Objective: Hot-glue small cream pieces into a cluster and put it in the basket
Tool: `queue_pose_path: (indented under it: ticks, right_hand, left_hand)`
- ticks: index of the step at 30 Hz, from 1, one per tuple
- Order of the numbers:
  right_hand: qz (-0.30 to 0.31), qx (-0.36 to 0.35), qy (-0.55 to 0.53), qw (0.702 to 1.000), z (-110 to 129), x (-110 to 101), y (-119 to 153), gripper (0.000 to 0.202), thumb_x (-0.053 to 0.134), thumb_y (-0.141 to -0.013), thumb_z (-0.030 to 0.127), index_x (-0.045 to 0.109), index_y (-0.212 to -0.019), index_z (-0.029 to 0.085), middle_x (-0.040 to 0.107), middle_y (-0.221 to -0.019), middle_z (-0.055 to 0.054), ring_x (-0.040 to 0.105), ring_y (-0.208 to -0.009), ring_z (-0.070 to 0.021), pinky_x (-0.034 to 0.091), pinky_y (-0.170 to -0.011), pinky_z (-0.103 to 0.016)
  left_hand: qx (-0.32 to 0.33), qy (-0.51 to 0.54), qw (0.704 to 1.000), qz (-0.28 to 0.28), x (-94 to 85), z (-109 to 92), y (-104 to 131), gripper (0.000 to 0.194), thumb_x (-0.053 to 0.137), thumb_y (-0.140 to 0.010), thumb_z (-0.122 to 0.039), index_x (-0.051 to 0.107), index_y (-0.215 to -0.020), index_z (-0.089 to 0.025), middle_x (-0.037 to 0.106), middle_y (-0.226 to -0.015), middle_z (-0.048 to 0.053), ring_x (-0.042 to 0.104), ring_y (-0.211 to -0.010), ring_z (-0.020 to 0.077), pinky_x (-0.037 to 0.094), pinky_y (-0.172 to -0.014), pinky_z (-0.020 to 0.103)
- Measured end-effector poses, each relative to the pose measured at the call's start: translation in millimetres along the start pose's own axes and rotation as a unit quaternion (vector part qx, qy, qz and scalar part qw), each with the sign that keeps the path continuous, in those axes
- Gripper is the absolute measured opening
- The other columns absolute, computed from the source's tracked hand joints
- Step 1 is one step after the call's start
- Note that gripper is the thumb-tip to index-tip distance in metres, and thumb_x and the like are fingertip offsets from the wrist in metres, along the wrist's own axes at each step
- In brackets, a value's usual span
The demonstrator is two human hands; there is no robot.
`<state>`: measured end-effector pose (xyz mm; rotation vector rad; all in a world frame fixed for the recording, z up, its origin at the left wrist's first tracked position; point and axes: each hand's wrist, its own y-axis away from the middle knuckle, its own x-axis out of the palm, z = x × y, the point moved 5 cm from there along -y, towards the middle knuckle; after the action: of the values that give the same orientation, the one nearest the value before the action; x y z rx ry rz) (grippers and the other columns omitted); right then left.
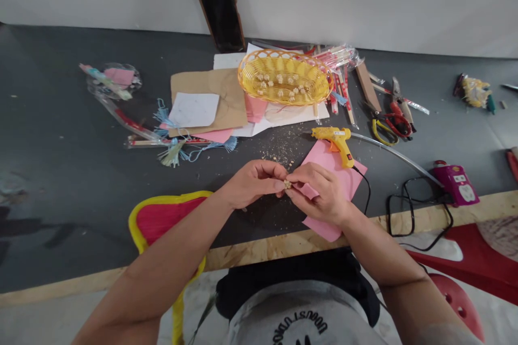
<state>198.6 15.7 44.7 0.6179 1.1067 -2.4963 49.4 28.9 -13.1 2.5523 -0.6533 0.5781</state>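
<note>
Between the fingertips of both hands is a small beige flower-shaped piece (287, 184). My left hand (263, 180) pinches it from the left, and my right hand (318, 191) closes on its right side, with a bit of pink paper (309, 191) also in its fingers. A yellow glue gun (340, 143) lies just beyond my right hand, on a pink sheet (350, 175). Farther back, a yellow woven basket (285, 94) holds several similar small flower pieces. Beige crumbs are scattered on the grey table (81, 172) beyond my hands.
Paper and cardboard (238, 113) lie under the basket. Pliers (399, 102) and yellow-handled scissors (384, 132) are at the back right. A purple power box (456, 184) with a black cable sits at the right edge. A phone (220, 5) leans on the wall. Tassels (174, 152) lie left.
</note>
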Motion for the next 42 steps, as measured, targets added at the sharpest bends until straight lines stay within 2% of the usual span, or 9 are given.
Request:
queue_pose_path:
  ticks: [5, 21, 29, 37, 42]
  right_hand:
    - [0.007, 0.005, 0.001, 1.0, -1.5, 1.4, 1.2, 0.023, 0.063, -0.089, 0.013, 0.061, -0.109, 0.023, 0.073, -0.085, -0.003, 0.071, -0.076, -0.016, 0.061, -0.068, -0.028]
    - [0.015, -0.009, 0.006, 1.0, 0.1, 2.0, 0.3, 0.014, 0.062, -0.091, 0.014, 0.062, -0.105, 0.02, 0.074, -0.084, -0.005, 0.069, -0.073, -0.0146, 0.059, -0.066, -0.025]
    - [0.011, 0.002, 0.008, 1.0, -1.6, 1.4, 0.2, 0.014, 0.063, -0.091, 0.014, 0.064, -0.105, 0.018, 0.074, -0.083, -0.006, 0.069, -0.073, -0.0153, 0.06, -0.066, -0.026]
    - [-0.007, 0.019, 0.004, 1.0, -4.5, -1.1, 0.7, 0.009, 0.063, -0.095, 0.016, 0.067, -0.101, 0.021, 0.074, -0.082, -0.004, 0.07, -0.073, -0.0147, 0.061, -0.066, -0.026]
    - [-0.007, 0.033, -0.002, 0.999, -6.4, -1.0, 1.0, 0.007, 0.065, -0.095, 0.017, 0.068, -0.101, 0.019, 0.074, -0.083, -0.005, 0.069, -0.071, -0.0138, 0.06, -0.065, -0.025]
  left_hand:
    - [0.001, -0.003, 1.0, 0.005, -0.4, 1.1, -0.4, 0.039, 0.095, -0.06, -0.043, 0.073, -0.069, -0.012, 0.068, -0.068, 0.002, 0.06, -0.06, 0.0094, 0.048, -0.06, 0.022]
    - [0.011, 0.002, 1.0, 0.013, -2.1, 3.0, -0.8, 0.04, 0.093, -0.062, -0.046, 0.074, -0.067, -0.011, 0.068, -0.066, 0.003, 0.06, -0.06, 0.01, 0.047, -0.06, 0.021]
    - [0.01, -0.009, 1.0, -0.007, -5.3, 3.7, -1.2, 0.038, 0.095, -0.06, -0.042, 0.074, -0.068, -0.012, 0.067, -0.065, 0.002, 0.059, -0.059, 0.0093, 0.047, -0.059, 0.02]
    - [0.028, 0.017, 0.999, -0.008, -3.8, -1.1, -0.9, 0.034, 0.096, -0.06, -0.038, 0.074, -0.068, -0.012, 0.069, -0.066, 0.003, 0.062, -0.059, 0.0099, 0.048, -0.057, 0.02]
    - [0.047, 0.021, 0.998, -0.023, -5.9, -0.6, -1.9, 0.031, 0.096, -0.06, -0.034, 0.076, -0.07, -0.013, 0.069, -0.068, 0.002, 0.062, -0.06, 0.0092, 0.049, -0.059, 0.02]
